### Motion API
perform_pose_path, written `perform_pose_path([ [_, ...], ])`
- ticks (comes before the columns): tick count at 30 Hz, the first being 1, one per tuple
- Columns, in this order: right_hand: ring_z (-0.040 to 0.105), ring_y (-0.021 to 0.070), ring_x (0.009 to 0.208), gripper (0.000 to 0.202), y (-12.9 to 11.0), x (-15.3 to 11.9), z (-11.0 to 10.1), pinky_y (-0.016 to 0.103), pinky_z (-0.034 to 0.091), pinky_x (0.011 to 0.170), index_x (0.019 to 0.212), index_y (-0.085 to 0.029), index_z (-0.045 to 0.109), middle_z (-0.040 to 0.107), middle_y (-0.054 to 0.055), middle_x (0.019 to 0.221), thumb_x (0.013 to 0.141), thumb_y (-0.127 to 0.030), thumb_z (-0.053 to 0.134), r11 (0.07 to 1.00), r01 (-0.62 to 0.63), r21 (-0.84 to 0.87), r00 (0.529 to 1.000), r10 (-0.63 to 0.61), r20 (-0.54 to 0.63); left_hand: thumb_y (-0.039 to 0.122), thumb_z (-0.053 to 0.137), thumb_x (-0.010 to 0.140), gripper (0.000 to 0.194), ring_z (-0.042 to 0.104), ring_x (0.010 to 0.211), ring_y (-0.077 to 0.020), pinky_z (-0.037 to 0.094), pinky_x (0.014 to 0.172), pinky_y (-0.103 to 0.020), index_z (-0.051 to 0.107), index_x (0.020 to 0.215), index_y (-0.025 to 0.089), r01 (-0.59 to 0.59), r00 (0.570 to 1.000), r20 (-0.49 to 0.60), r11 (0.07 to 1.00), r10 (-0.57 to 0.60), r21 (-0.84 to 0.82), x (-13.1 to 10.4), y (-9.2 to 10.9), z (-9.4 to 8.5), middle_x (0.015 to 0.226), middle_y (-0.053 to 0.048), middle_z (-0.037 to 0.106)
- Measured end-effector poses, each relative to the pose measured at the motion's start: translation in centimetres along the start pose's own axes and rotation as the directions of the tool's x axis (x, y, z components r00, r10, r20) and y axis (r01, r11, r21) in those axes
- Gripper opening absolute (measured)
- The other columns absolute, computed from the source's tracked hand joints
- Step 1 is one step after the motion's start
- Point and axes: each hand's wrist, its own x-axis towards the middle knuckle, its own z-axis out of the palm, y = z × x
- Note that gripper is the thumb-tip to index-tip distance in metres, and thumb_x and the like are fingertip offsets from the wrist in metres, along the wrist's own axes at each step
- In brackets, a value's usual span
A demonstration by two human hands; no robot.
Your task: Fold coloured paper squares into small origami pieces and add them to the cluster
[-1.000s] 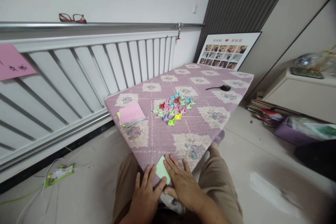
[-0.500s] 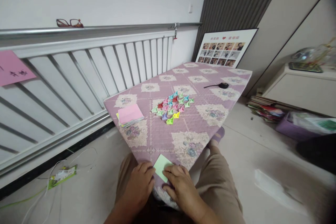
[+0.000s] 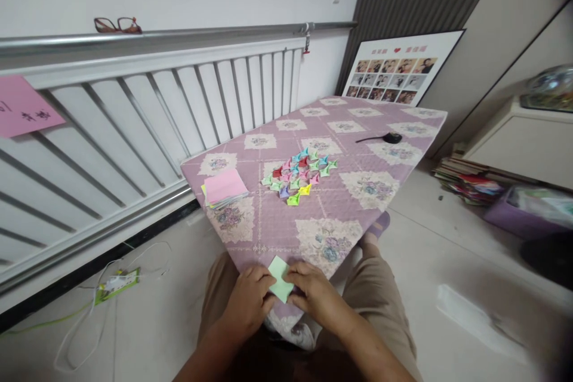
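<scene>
A light green square of paper (image 3: 280, 278) is turned corner-up at the near corner of the cloth-covered table (image 3: 277, 227). My left hand (image 3: 251, 292) pinches its left side between thumb and fingers. On the opposite side my right hand (image 3: 311, 289) grips the paper the same way. Beyond the hands lies a cluster of small folded paper pieces (image 3: 294, 184) in green, pink, blue, red, yellow and purple. To their left rests a stack of square paper sheets (image 3: 225, 187), a pink one on top.
Toward the far right of the table lies a black round object with a strap (image 3: 392, 138). A white radiator (image 3: 237, 95) runs along the left, with glasses (image 3: 117, 25) on the pipe above. A power strip (image 3: 117, 284) and cables lie on the floor.
Both hands have shifted to grip the green paper from its two sides, and it now stands more upright as a diamond. The camera view has tilted slightly.
</scene>
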Motion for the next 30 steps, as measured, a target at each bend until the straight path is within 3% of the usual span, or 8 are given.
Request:
perform_pose_path([
  [6, 0.057, 0.0212, 0.093, 0.02, 0.3, 0.2, -0.2, 0.034, 0.045, 0.082, 0.097, -0.022, 0.067, 0.063, 0.004, 0.097, 0.077, -0.02, 0.068, 0.998, 0.06, 0.012, 0.998, -0.06, -0.004, 0.017, 0.056, 0.083, 0.019, 0.053, 0.098, -0.0209, 0.041, 0.088, -0.037, 0.067, 0.098, 0.023, -0.007, 0.999, -0.044, 0.998, 0.004, -0.068, 0.4, -0.2, 0.1, 0.103, -0.004, 0.062],
  [16, 0.056, 0.0192, 0.089, 0.011, 0.1, 0.4, -0.4, 0.032, 0.044, 0.08, 0.093, -0.022, 0.066, 0.063, 0.004, 0.093, 0.086, -0.021, 0.059, 0.992, 0.039, 0.12, 0.999, -0.036, -0.031, 0.014, 0.056, 0.085, 0.017, 0.056, 0.091, -0.0193, 0.04, 0.083, -0.037, 0.071, 0.085, 0.023, 0.013, 0.996, -0.086, 0.99, -0.025, -0.142, 0.7, -0.1, 0.1, 0.095, -0.002, 0.064],
  [25, 0.056, 0.0193, 0.087, 0.019, -0.1, 0.5, 0.4, 0.031, 0.043, 0.078, 0.092, -0.022, 0.067, 0.062, 0.004, 0.091, 0.076, -0.012, 0.063, 0.993, -0.022, 0.12, 0.996, 0.032, -0.084, 0.011, 0.053, 0.085, 0.016, 0.055, 0.088, -0.0193, 0.04, 0.08, -0.036, 0.066, 0.081, 0.019, 0.045, 0.984, -0.163, 0.986, -0.072, -0.162, 0.8, -0.2, 0.9, 0.09, -0.003, 0.064],
  [30, 0.055, 0.0179, 0.079, 0.011, 0.5, 0.7, 1.1, 0.028, 0.042, 0.071, 0.078, -0.02, 0.063, 0.058, 0.003, 0.081, 0.081, -0.011, 0.057, 0.997, -0.046, 0.067, 0.991, 0.054, -0.121, 0.015, 0.057, 0.083, 0.009, 0.054, 0.088, -0.0192, 0.041, 0.081, -0.035, 0.065, 0.083, 0.019, 0.04, 0.986, -0.152, 0.989, -0.063, -0.145, 0.9, -0.4, 0.9, 0.09, -0.002, 0.063],
])
